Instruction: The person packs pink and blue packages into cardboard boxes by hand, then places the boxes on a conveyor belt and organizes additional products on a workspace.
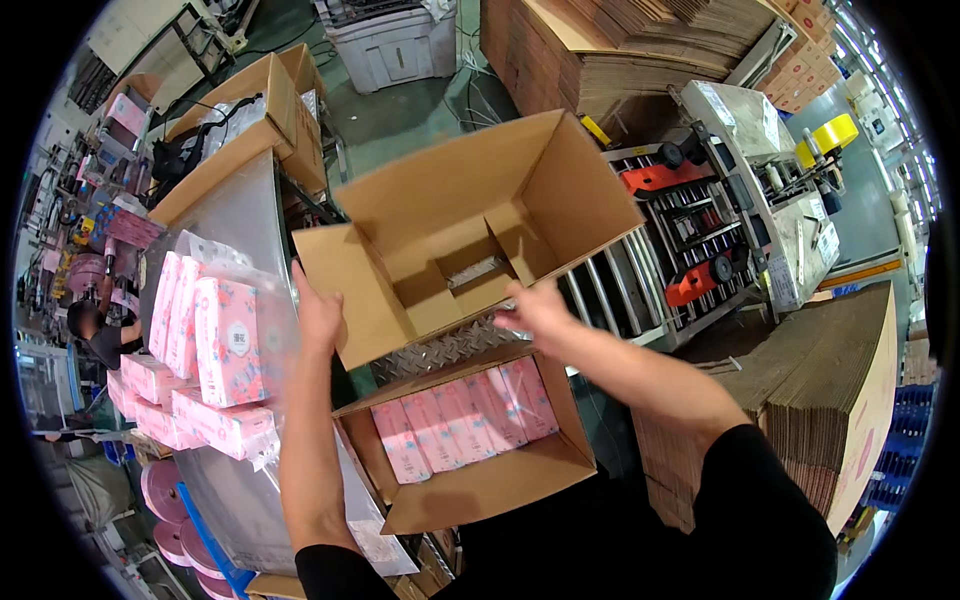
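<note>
Between my hands is an open cardboard box (pixel 455 195), tilted, its mouth facing me. Its bottom flaps overlap unevenly, and a small gap between them shows what lies below. My left hand (pixel 320 315) grips the left end of this box, fingers partly hidden behind the panel. At the near edge, my right hand (pixel 540 310) is closed on the cardboard, thumb and fingers pinched together. Closer to my body stands a second open carton (pixel 490 495), holding a row of pink tissue packs (pixel 465 420) with floral print.
More wrapped tissue packs (pixel 228 340) are piled on the metal table (pixel 225 500) to the left. A roller conveyor with a carton sealer (pixel 690 230) stands right. Stacked flat cardboard (pixel 800 400) lies near right, more at the back. A person (pixel 105 340) works far left.
</note>
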A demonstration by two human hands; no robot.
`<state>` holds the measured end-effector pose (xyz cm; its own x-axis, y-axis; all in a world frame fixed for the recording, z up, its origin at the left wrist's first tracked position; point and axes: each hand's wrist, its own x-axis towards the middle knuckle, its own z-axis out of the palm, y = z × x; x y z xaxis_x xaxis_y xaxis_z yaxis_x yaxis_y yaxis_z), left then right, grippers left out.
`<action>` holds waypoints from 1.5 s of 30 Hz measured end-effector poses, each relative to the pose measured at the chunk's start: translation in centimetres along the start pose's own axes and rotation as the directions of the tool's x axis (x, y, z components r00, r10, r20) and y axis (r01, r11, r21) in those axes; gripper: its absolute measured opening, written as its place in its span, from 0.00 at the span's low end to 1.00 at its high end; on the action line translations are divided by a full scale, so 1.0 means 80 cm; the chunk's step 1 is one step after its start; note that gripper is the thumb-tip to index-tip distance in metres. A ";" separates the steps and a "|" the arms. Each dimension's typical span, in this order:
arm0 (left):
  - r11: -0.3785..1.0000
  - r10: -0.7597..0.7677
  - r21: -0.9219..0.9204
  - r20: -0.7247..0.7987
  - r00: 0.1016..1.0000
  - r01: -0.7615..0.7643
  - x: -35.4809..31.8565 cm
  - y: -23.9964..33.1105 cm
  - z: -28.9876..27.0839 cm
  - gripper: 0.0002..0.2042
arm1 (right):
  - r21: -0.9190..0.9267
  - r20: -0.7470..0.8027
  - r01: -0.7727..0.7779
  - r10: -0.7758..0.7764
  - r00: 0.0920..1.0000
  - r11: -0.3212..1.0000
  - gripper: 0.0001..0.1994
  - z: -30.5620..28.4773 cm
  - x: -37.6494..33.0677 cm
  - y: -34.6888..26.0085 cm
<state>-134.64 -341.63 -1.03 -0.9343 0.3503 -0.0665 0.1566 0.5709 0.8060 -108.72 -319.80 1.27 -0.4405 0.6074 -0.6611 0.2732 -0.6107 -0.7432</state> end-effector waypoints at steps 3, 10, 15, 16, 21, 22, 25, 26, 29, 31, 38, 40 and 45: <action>0.897 -0.078 0.435 -0.020 0.997 0.079 -0.020 -0.059 0.019 0.40 | -0.081 0.071 -0.139 0.145 0.987 0.987 0.21 0.034 0.017 0.059; 0.752 -0.346 0.639 0.171 0.922 0.164 -0.024 -0.206 0.074 0.53 | 0.019 0.095 -0.222 0.219 0.971 0.975 0.15 0.065 -0.012 0.081; 0.618 -0.040 0.773 0.217 0.975 -0.147 -0.006 -0.178 0.080 0.38 | 0.149 0.170 -0.260 0.234 0.957 0.954 0.14 0.104 0.004 0.093; 0.556 0.046 0.800 0.241 0.969 -0.226 0.002 -0.168 0.061 0.32 | 0.155 0.160 -0.272 0.247 0.956 0.950 0.14 0.123 0.007 0.109; 0.708 0.498 0.399 0.302 0.813 -0.582 0.011 -0.121 -0.089 0.14 | 0.154 0.295 -0.373 0.318 0.901 0.915 0.15 0.210 -0.032 0.132; 0.688 0.587 0.429 0.146 0.797 -0.585 -0.001 -0.104 -0.115 0.14 | 0.179 0.341 -0.441 0.365 0.866 0.880 0.15 0.209 -0.031 0.142; 0.837 0.452 0.447 -0.243 0.858 -0.315 -0.100 -0.052 -0.185 0.10 | -0.198 0.399 -0.444 0.486 0.778 0.874 0.14 0.165 -0.064 0.090; 0.883 0.280 0.442 -0.232 0.932 -0.156 -0.151 -0.047 -0.185 0.07 | -0.316 0.495 -0.182 0.325 0.805 0.931 0.14 0.138 -0.083 0.096; 0.663 0.034 0.710 0.289 0.957 -0.238 -0.300 -0.109 -0.126 0.10 | -0.571 0.737 0.507 0.131 0.663 0.645 0.09 0.070 -0.115 0.159; 0.735 -0.226 0.534 0.774 0.592 -0.418 -0.360 -0.182 -0.062 0.09 | -0.572 0.819 0.754 0.278 0.502 0.323 0.12 0.075 -0.111 0.238; 0.527 -0.832 0.849 0.525 0.179 -0.042 -0.361 -0.307 0.091 0.26 | -0.678 0.628 0.735 0.526 0.574 0.008 0.31 0.110 -0.009 0.433; 0.549 -0.825 0.827 0.515 0.232 0.118 -0.373 -0.325 0.082 0.30 | -0.715 0.502 0.699 0.713 0.490 0.023 0.32 0.117 -0.028 0.401; 0.680 -0.711 0.719 0.599 0.367 0.144 -0.352 -0.278 0.045 0.28 | -0.624 0.733 0.781 0.337 0.591 -0.012 0.27 0.041 0.026 0.406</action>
<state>-110.65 -361.53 -19.24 -0.2626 0.1674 -0.9503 0.2025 0.9725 0.1153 -103.57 -340.05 -23.92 -0.7950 -0.2194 -0.5656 0.1864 0.7989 -0.5719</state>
